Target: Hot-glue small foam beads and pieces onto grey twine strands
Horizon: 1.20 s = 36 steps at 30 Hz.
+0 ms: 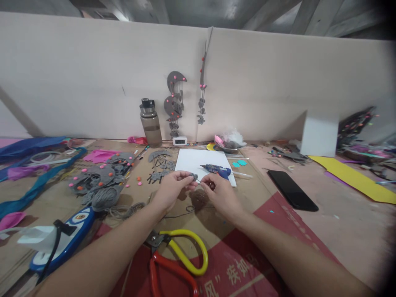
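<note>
Over red-and-brown printed cardboard (269, 225), the left hand (173, 186) pinches a small grey felt-like piece (194, 176) while the right hand (222, 193) grips a thin grey strand (198, 181)

Free room between right hand (221, 192) and phone (292, 189), glue gun (223, 170) ahead

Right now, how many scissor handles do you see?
2: yellow handle, right of the left forearm; red handle below it, cut off by the bottom edge. Others may be hidden.
</note>
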Each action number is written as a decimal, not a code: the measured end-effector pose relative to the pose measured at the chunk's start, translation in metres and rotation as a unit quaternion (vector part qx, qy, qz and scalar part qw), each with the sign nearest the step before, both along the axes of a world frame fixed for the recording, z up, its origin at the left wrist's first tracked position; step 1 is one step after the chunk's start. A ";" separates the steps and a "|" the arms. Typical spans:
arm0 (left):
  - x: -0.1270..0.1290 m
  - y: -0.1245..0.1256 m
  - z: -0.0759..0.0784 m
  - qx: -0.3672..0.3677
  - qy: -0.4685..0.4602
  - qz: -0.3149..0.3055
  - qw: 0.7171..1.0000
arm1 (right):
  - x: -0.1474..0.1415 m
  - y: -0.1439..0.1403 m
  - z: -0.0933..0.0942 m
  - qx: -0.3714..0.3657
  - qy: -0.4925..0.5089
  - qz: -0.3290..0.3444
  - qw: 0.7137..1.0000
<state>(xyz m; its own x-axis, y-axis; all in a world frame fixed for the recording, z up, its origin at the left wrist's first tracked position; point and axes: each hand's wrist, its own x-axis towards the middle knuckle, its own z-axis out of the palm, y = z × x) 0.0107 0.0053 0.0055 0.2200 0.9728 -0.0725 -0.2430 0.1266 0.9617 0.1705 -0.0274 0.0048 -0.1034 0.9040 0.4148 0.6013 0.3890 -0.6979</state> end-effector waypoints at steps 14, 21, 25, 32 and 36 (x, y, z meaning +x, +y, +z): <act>-0.009 0.007 -0.003 0.025 0.018 0.072 0.997 | 0.051 0.027 0.023 -0.017 -0.172 -0.228 0.958; -0.007 0.012 -0.005 0.064 -0.060 0.102 0.991 | 0.053 0.028 0.007 -0.110 -0.290 -0.212 0.927; -0.008 0.014 -0.006 0.070 -0.085 0.106 0.988 | 0.053 0.030 0.003 -0.139 -0.245 -0.213 0.936; -0.009 0.015 -0.005 0.058 -0.097 0.107 0.988 | 0.051 0.036 0.008 -0.150 -0.049 -0.190 0.969; -0.010 0.016 -0.005 0.048 -0.098 0.112 0.988 | 0.040 0.031 0.014 -0.140 0.044 -0.142 0.979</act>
<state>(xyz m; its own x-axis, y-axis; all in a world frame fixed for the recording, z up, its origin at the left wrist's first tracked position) 0.0008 0.0212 0.0006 0.0001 0.9990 0.0453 -0.4376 -0.0406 0.8983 0.2109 0.0031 0.0187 0.1926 0.9710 0.1418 0.5902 0.0008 -0.8073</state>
